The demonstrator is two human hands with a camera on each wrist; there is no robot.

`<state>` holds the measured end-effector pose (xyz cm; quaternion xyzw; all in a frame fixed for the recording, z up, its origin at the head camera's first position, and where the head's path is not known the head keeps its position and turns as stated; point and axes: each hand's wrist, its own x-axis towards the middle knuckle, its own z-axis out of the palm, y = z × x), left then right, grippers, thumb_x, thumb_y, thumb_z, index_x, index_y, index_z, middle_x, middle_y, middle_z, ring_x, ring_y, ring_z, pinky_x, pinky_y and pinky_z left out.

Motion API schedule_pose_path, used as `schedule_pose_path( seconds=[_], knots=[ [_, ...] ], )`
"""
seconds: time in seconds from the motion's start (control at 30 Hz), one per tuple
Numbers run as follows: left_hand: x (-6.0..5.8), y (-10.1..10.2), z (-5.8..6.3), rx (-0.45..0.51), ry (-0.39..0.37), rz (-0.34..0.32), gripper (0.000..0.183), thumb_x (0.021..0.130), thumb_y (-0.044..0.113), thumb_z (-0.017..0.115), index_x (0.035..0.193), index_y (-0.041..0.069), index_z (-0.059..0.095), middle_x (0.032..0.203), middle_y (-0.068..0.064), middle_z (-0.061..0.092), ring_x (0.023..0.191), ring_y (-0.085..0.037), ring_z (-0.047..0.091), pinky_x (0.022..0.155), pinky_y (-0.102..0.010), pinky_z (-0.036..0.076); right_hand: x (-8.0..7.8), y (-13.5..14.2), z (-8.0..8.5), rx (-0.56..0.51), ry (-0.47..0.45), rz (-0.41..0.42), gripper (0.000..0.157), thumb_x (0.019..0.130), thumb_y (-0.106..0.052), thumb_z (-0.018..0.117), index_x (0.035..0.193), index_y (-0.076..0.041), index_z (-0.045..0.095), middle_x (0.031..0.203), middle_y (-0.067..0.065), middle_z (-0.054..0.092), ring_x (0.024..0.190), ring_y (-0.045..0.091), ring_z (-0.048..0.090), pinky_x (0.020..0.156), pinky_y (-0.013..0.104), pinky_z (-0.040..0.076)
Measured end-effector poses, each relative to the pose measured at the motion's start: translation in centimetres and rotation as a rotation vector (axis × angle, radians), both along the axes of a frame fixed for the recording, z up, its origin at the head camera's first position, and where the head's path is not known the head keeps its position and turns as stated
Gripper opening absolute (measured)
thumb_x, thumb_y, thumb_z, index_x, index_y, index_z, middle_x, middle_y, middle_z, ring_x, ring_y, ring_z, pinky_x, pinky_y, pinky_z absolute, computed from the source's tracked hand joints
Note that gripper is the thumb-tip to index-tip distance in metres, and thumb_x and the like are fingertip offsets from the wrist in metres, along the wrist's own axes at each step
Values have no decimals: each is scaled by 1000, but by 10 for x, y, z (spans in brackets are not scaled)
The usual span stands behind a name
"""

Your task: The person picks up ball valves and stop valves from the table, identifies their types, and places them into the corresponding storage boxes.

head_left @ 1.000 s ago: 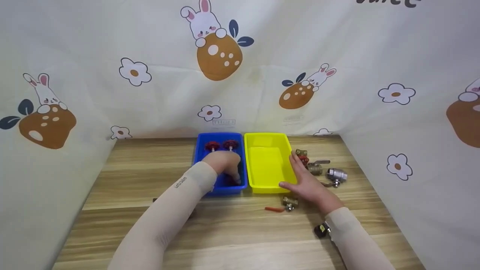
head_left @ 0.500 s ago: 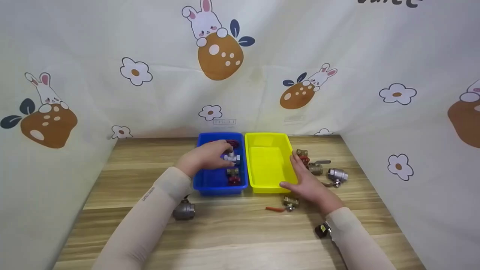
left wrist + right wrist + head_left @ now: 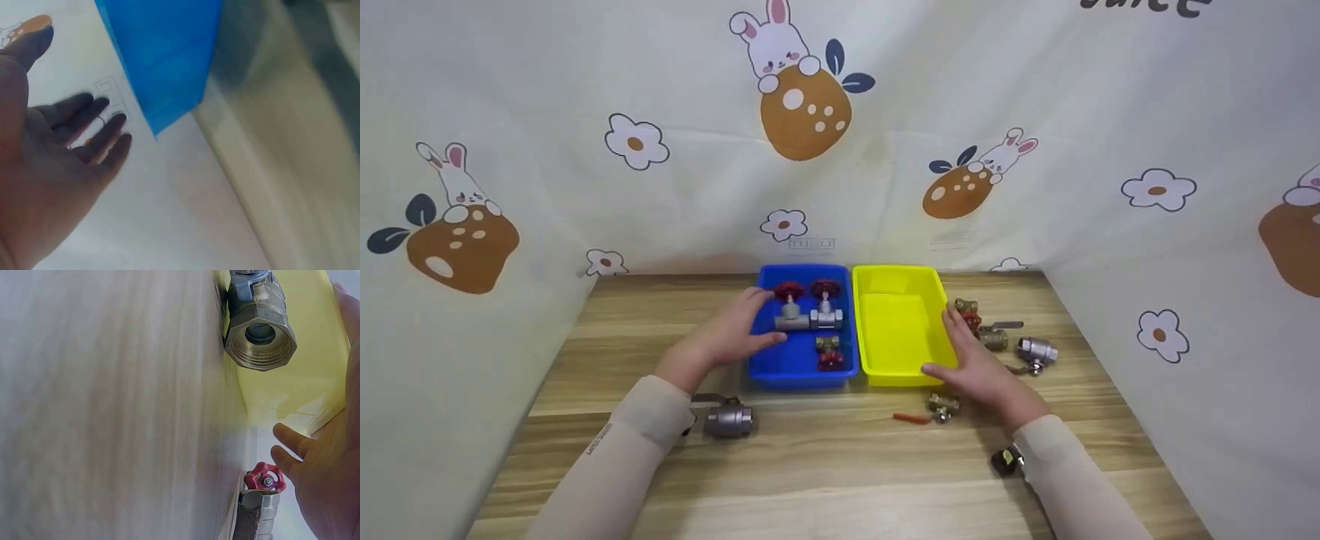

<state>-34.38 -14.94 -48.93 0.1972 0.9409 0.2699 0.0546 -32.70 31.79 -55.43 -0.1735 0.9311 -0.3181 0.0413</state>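
Note:
My left hand (image 3: 724, 334) is at the left side of the blue bin (image 3: 802, 377), fingers spread, nothing in it; in the left wrist view the palm (image 3: 50, 163) is bare. Inside that bin two gate valves with red handwheels, one at left (image 3: 790, 309) and one at right (image 3: 826, 306), stand side by side at the back. A small brass valve with a red wheel (image 3: 830, 354) lies in front of them. My right hand (image 3: 986, 375) rests with extended fingers against the right wall of the yellow bin (image 3: 877, 379), which holds nothing visible.
A ball valve (image 3: 729, 421) lies near my left wrist. Another with an orange lever (image 3: 942, 405) sits before the yellow bin. Right of it lie a silver ball valve (image 3: 1037, 350), a brass valve (image 3: 994, 340) and others. A black-ended piece (image 3: 1005, 460) is partly under the right forearm.
My left hand has let go of the right-hand gate valve and drawn back leftward out of the blue bin, uncovering the valves inside. The right hand stays at the yellow bin.

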Motion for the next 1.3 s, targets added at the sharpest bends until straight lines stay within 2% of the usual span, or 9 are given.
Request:
schedule_pose_path(
  seconds=[0.1,0.17,0.33,0.53,0.77,1.0,1.17,1.3],
  knots=[
    [8,-6,-6,15,-57,48,112,100,67,72,175,1,22,180,-27,21,163,-51,27,128,-70,27,0,0,0,-5,-1,3,115,101,-54,79,179,-12,6,184,-5,-13,166,48,16,129,69,21],
    [13,-8,-10,23,-80,68,124,94,76,72,177,3,15,182,-25,16,164,-51,24,128,-71,26,0,0,1,-4,4,8,115,101,-54,79,178,-10,7,184,-3,-12,166,47,17,129,68,22],
    [23,-7,-16,53,-121,93,138,86,85,73,178,8,6,184,-21,6,166,-51,16,128,-71,24,-2,0,0,-4,11,9,115,101,-52,80,178,-8,8,185,-1,-11,166,46,18,131,65,22],
    [29,-2,-28,34,-141,99,144,85,88,72,177,6,-2,184,-22,-4,166,-52,13,130,-69,23,-3,0,-2,8,19,11,113,101,-51,79,178,-8,7,185,-1,-12,165,47,18,130,66,22],
    [29,3,-39,56,-147,83,144,86,85,74,177,4,-4,184,-21,-8,166,-52,12,130,-67,24,-1,0,0,8,9,3,113,101,-52,79,179,-11,7,184,-5,-13,165,48,18,129,69,22],
    [27,6,-42,42,-131,74,145,86,85,74,176,3,-6,183,-19,-17,166,-53,9,130,-66,23,-1,0,0,15,12,3,113,101,-53,78,179,-11,6,184,-4,-13,164,50,20,128,70,23],
    [27,9,-42,-18,-102,69,142,88,87,69,176,3,-4,183,-21,-13,165,-53,13,130,-65,25,-1,0,-1,-11,8,7,113,101,-50,80,179,-11,7,184,-5,-13,165,49,19,128,70,22],
    [28,11,-42,-56,-83,82,145,86,92,66,176,2,-3,184,-21,-11,164,-54,18,129,-65,29,0,0,0,-21,2,5,113,102,-50,80,179,-11,7,184,-8,-14,166,47,17,129,68,21]
  ],
)
